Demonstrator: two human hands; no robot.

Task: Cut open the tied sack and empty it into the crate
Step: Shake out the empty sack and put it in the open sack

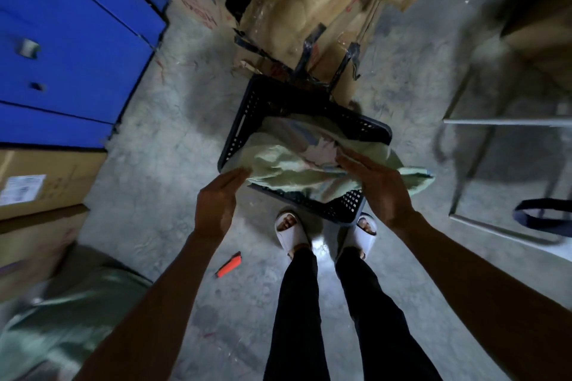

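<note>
A pale green sack (297, 164) hangs over a dark perforated plastic crate (247, 114) on the concrete floor, covering most of the crate's near half. My left hand (218, 202) grips the sack's left edge. Flat on top of the sack's right part lies my right hand (382, 187), holding the fabric. Pale pink and light cloth (320, 148) shows at the sack's opening between my hands. An orange cutter (229, 265) lies on the floor behind my left forearm, left of my feet.
Blue metal lockers (71, 49) stand at the left, with cardboard boxes (40, 182) below them. Torn stacked cartons (297, 9) rise just behind the crate. A metal frame (501, 122) and a dark strap (544, 216) are at the right. Another green sack (68, 322) lies at bottom left.
</note>
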